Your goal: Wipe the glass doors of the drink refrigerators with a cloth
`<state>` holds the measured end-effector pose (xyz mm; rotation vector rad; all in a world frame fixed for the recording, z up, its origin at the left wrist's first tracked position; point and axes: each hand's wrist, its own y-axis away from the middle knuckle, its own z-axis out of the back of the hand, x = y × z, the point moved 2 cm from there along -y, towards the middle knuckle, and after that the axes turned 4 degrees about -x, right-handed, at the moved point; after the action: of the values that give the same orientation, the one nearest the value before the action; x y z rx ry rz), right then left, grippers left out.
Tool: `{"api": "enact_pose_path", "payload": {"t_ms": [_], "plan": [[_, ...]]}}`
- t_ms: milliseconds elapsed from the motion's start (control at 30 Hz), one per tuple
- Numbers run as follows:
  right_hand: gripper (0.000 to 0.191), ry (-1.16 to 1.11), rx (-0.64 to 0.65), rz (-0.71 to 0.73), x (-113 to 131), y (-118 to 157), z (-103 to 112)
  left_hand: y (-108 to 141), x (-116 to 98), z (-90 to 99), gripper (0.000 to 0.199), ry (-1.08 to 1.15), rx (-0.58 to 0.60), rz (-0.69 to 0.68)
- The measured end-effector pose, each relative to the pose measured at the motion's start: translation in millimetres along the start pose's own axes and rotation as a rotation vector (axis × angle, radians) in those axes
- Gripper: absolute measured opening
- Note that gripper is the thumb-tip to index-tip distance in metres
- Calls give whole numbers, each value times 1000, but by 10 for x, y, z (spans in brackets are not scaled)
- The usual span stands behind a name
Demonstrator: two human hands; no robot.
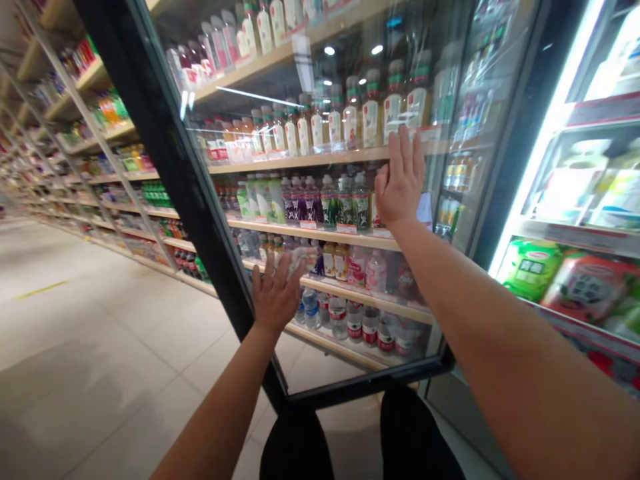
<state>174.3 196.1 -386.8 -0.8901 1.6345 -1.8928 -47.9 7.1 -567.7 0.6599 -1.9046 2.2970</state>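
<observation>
A glass door (345, 207) with a black frame (193, 200) stands swung out in front of me, its lower edge near my knees. My left hand (277, 293) lies on the lower left of the pane, fingers spread, close to the frame. Beside its fingertips shows a pale, crumpled-looking patch (303, 257); whether it is a cloth or a reflection I cannot tell. Higher up and to the right, my right hand (401, 177) rests flat against the glass with its fingers stretched upward. Nothing shows in its grasp.
Through the glass appear shelves (320, 160) of bottled drinks (370, 117). On the right stands a lit refrigerated cabinet (590, 233) holding bottles and packaged goods (533, 267). More stocked shelving (100, 140) runs along the left, beside a pale tiled floor (100, 347). My legs (300, 440) are below the door.
</observation>
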Motion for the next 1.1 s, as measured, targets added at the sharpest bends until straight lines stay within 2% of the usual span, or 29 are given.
{"api": "enact_pose_path", "payload": {"t_ms": [67, 100, 133, 233, 300, 400, 467, 500, 533, 633, 700, 767, 833, 900, 933, 1067, 1100], "plan": [[59, -13, -12, 8, -13, 2, -12, 29, -45, 2, 71, -36, -37, 148], [59, -18, -18, 11, -20, 2, -19, 58, -88, -6, 73, -21, -36, 169], [59, -22, -21, 13, -27, 2, -27, 90, -135, -19, 73, 12, -20, 145], [60, -36, -23, 19, -47, 2, -54, 146, -206, -46, 69, 101, 44, -35], [60, -49, -33, 26, -57, 4, -69, 101, -155, -40, 67, 62, 42, -51], [60, -62, -60, 37, -65, 6, -82, -46, -63, -26, 71, -35, -35, 159], [59, -58, -67, 41, -64, 7, -83, -104, -100, -47, 71, -26, -60, 255], [59, -53, -69, 39, -62, 7, -82, -111, -153, -70, 70, 6, -46, 229], [59, -49, -70, 36, -60, 7, -80, -103, -220, -99, 68, 51, -14, 144], [59, -47, -77, 31, -52, 7, -71, -39, -365, -157, 57, 157, 86, -186], [60, -61, -85, 29, -52, 7, -68, -35, -329, -148, 55, 139, 84, -225], [60, -82, -82, 30, -54, 7, -70, -71, -224, -107, 59, 63, 37, -97], [59, -100, -69, 26, -58, 7, -76, -80, -138, -60, 66, -18, -16, 94], [59, -110, -58, 18, -61, 7, -81, -13, -128, -31, 72, -67, -48, 222], [59, -114, -57, 15, -61, 7, -81, 45, -155, -30, 73, -58, -41, 199], [58, -123, -65, 8, -56, 8, -74, 271, -262, -58, 63, 73, 73, -172], [59, -121, -65, 5, -55, 8, -70, 282, -239, -58, 61, 73, 81, -188]]}}
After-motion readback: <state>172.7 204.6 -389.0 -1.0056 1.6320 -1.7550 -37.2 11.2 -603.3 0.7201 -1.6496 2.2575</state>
